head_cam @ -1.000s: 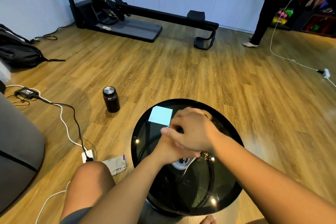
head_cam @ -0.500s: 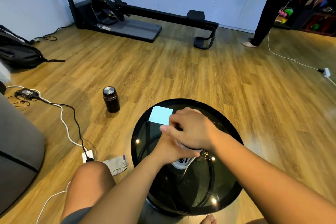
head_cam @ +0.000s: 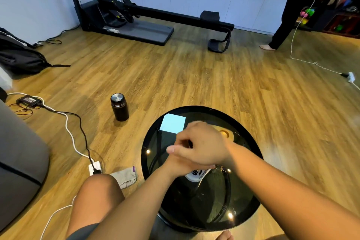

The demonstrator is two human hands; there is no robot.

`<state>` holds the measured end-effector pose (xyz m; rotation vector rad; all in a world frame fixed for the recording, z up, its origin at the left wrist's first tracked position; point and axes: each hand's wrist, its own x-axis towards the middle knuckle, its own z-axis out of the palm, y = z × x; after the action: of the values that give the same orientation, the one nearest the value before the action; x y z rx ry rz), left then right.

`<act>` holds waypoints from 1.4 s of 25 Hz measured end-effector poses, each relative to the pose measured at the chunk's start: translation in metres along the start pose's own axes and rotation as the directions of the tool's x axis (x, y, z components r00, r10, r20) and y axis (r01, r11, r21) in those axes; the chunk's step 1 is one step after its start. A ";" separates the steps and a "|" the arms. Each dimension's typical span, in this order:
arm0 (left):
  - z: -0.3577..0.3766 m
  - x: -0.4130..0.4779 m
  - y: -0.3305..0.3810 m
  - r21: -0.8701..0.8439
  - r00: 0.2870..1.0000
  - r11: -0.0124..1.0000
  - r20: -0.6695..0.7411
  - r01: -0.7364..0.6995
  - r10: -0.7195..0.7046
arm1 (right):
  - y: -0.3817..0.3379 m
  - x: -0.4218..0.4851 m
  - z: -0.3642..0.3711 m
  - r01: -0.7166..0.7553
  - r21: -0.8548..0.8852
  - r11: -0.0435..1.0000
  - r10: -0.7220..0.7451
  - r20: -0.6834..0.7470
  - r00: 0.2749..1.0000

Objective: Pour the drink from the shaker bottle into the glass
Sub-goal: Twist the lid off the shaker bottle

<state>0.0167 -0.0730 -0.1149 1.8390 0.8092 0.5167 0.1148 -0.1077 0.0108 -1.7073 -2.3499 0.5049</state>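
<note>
A white shaker bottle [head_cam: 196,175] with black lettering stands on the round black glass table [head_cam: 214,204]; only its lower body shows. My left hand [head_cam: 175,165] wraps the bottle's side and is mostly hidden under the other hand. On the bottle's top my right hand [head_cam: 200,146] is closed, thumb pointing left, covering the lid. Just behind the right hand, a tan shape with an amber spot [head_cam: 224,134] looks like the glass, but it is too hidden to be sure.
A pale blue square note [head_cam: 173,123] lies at the table's far left. On the wooden floor stand a black flask [head_cam: 119,107], a power strip with cables [head_cam: 94,168] and a grey cloth [head_cam: 125,177]. A person [head_cam: 282,25] stands far right.
My right hand has turned a little on the bottle's top, and its thumb now sticks out further left. The bottle and my left hand stay put.
</note>
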 end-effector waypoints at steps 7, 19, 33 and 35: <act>-0.004 0.001 0.001 -0.069 0.997 0.997 -0.074 0.026 -0.031 | 0.025 -0.007 -0.013 -0.471 -0.285 0.835 0.453 -0.131 0.882; -0.003 0.001 0.003 -0.067 0.997 0.997 -0.061 0.039 -0.043 | 0.019 -0.010 -0.017 -0.503 -0.293 0.813 0.481 -0.147 0.864; -0.002 0.001 -0.002 -0.019 0.999 0.999 -0.016 0.036 -0.036 | 0.007 -0.011 0.000 -0.196 -0.237 0.951 0.180 -0.090 0.980; -0.001 0.001 -0.004 -0.044 1.000 0.999 -0.003 0.012 -0.013 | -0.001 -0.015 0.000 -0.023 0.006 1.000 0.023 -0.094 0.995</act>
<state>0.0160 -0.0709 -0.1179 1.7924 0.8054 0.5259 0.1192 -0.1221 0.0117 -1.7184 -2.2644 0.4243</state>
